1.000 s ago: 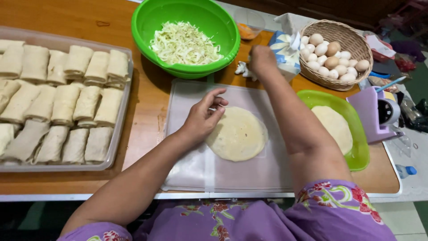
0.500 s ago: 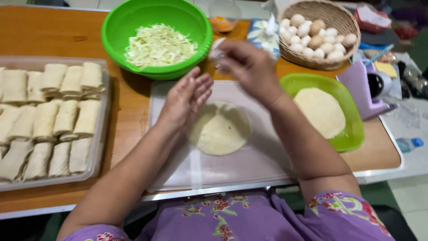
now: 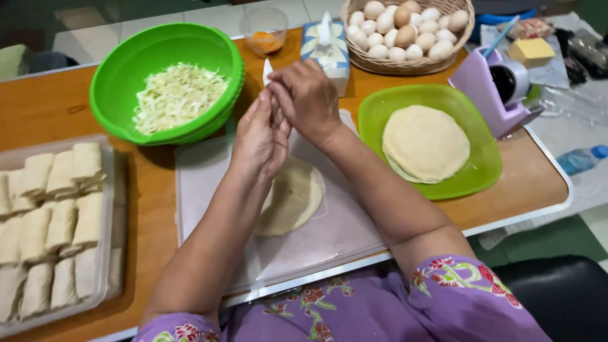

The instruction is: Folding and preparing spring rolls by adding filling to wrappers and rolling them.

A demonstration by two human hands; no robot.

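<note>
Two hands meet above the table's middle: the right hand (image 3: 307, 95) pinches a small white piece (image 3: 267, 71) in closed fingertips, and the left hand (image 3: 259, 136), fingers loosely straight, presses against it. One round wrapper (image 3: 294, 196) lies below on one plastic sheet (image 3: 209, 183), with one green bowl (image 3: 120, 76) at the far edge.

Tissue box (image 3: 329, 54), blue-white patterned, upright at 12 o'clock, white tissue pulled out on top. Yellow block pack (image 3: 531, 50) seen at 2 o'clock, beside a crinkled snack wrapper (image 3: 525, 28). Blue-capped bottle (image 3: 581, 159) lying off-table at 3 o'clock. No screens or signs.
</note>
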